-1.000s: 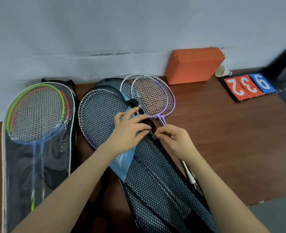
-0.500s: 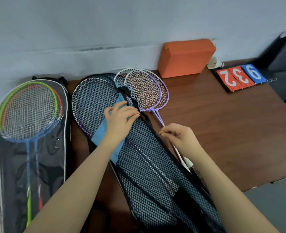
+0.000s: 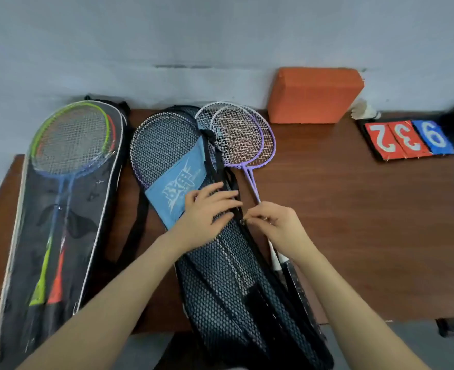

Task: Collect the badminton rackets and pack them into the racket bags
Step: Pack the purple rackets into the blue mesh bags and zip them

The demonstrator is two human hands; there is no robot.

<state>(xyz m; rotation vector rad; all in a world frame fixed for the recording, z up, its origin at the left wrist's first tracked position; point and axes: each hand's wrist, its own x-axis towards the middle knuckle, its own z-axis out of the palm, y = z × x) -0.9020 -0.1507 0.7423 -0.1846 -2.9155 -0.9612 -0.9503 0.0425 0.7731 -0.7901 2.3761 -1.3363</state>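
A black mesh racket bag [image 3: 228, 276] with a light blue label [image 3: 178, 190] lies slantwise across the brown table [image 3: 354, 222], with a racket head showing through the mesh. My left hand [image 3: 207, 212] rests flat on the bag with fingers spread. My right hand [image 3: 276, 222] pinches the small zipper pull [image 3: 243, 221] at the bag's right edge. Two purple rackets [image 3: 243, 141] lie loose beside the bag, their shafts running under my right hand. At the left, a clear-fronted racket bag [image 3: 60, 209] holds green, orange and blue rackets.
An orange foam block [image 3: 315, 94] leans on the wall at the back. A shuttlecock [image 3: 364, 112] and a flip scoreboard [image 3: 407, 138] showing 2, 3, 9 sit at the back right. The table's front edge runs below my forearms.
My right hand has drawn the zipper pull down along the bag's edge, then held near mid-bag. My left hand slid down off the blue label onto the mesh.
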